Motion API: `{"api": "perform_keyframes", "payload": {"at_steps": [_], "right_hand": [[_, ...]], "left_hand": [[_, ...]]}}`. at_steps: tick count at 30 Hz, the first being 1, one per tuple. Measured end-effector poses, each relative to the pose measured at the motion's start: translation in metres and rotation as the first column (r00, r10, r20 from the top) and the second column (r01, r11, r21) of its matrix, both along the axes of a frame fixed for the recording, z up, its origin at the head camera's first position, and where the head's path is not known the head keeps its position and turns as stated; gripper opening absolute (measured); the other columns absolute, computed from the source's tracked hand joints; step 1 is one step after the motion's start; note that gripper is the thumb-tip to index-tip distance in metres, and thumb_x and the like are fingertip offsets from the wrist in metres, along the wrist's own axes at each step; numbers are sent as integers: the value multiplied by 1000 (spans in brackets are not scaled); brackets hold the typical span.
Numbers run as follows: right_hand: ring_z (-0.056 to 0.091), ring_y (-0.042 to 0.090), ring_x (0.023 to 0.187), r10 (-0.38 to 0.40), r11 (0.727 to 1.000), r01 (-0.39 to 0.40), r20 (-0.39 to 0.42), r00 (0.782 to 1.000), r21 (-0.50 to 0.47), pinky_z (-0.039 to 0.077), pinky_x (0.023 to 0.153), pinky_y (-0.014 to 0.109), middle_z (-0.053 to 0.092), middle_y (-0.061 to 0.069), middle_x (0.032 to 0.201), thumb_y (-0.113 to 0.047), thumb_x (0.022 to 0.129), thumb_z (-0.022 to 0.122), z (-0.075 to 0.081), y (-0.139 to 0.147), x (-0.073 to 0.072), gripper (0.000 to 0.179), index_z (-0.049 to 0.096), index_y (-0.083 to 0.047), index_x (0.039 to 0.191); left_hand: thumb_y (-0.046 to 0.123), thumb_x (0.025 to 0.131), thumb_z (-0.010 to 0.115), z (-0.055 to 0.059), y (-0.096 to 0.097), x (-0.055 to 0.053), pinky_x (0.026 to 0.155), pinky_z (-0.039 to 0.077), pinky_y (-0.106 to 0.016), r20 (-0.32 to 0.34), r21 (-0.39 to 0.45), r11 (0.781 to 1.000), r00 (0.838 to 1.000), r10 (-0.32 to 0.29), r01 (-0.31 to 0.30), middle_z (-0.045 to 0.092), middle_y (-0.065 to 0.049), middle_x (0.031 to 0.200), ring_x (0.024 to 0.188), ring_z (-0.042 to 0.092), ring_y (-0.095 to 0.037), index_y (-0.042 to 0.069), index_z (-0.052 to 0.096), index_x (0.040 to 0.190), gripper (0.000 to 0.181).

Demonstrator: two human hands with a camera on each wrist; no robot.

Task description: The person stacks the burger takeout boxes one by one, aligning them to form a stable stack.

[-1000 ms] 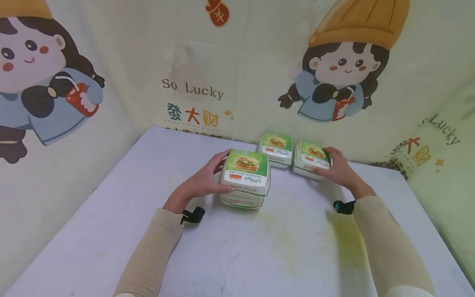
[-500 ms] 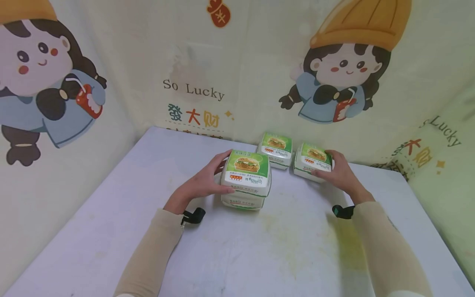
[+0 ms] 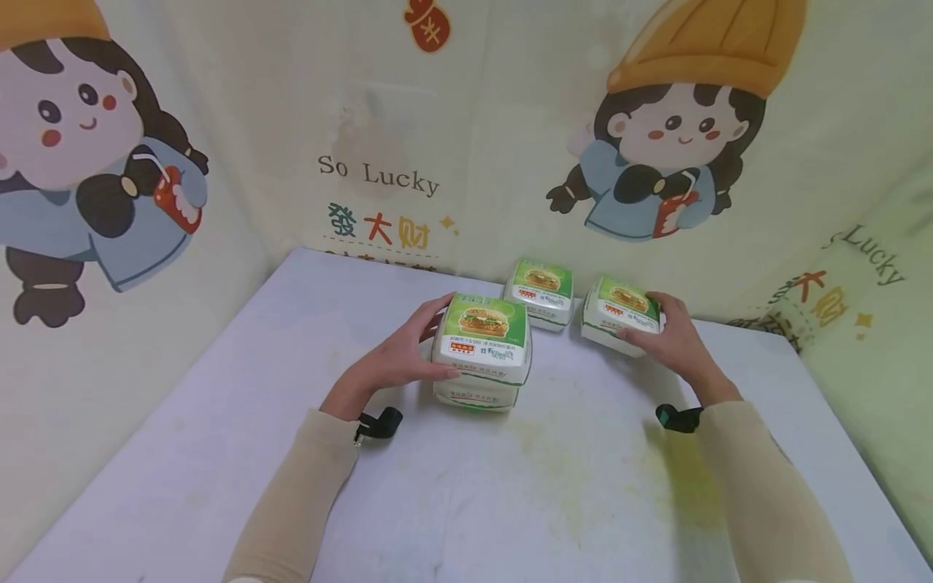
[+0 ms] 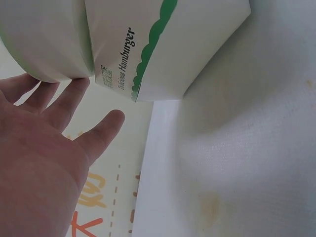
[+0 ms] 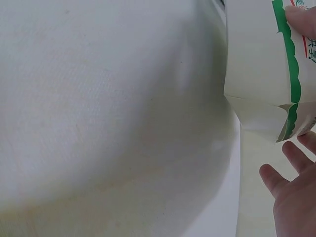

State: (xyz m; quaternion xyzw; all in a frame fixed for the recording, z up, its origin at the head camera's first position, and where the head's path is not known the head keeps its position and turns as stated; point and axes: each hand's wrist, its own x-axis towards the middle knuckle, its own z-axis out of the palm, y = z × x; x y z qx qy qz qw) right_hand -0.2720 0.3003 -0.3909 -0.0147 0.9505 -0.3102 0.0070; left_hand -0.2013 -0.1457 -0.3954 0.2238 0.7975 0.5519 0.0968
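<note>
Two white and green hamburger boxes stand stacked at the middle of the table. My left hand grips the upper hamburger box by its left side, thumb at the front. The lower hamburger box is mostly covered by it; its printed side fills the top of the left wrist view. To the right, my right hand holds another hamburger box between thumb and fingers at its right side. That box sits slightly askew; whether it touches the table I cannot tell.
One more hamburger box stands at the back, between the stack and the right-hand box, close to the wall. A printed cloth wall borders the white table, which has yellowish stains. Black wrist cameras sit at both cuffs.
My right hand and its hamburger box have shifted slightly to the right, widening the gap to the back box. The left hand and the stack stay where they were.
</note>
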Motion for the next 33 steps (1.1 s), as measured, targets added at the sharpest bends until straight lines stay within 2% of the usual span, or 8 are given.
{"api": "perform_keyframes", "payload": {"at_steps": [5,12,20,33], "right_hand": [[30,44,133,-1,1000,0,-15,1000,-17,30,108,69,17,24,160,-57,85,69,2,0,3,104,13,-8,158],[30,43,133,17,997,-20,-51,999,-71,33,107,66,15,21,161,-56,86,69,6,-1,7,102,13,-10,158],[28,47,137,20,993,-32,-98,995,-115,35,106,68,14,18,161,-52,86,70,18,-3,10,99,15,-11,158],[27,40,136,43,984,-71,-169,985,-166,35,107,67,18,16,158,-42,88,71,24,-10,17,90,22,-13,157]], "left_hand": [[28,76,85,-2,0,0,120,28,-52,-13,6,1000,1000,-7,7,14,4,165,149,27,-28,34,13,158,109],[29,76,85,1,-1,0,120,29,-50,1,-5,1000,1000,4,-4,16,7,164,149,27,-25,36,13,157,109],[28,77,85,1,0,-1,120,28,-53,-15,7,1000,1000,-8,8,15,4,165,149,26,-28,35,12,158,109],[29,76,85,1,0,0,121,28,-51,10,-5,1000,1000,5,-5,15,7,164,149,27,-26,36,13,157,110]]}}
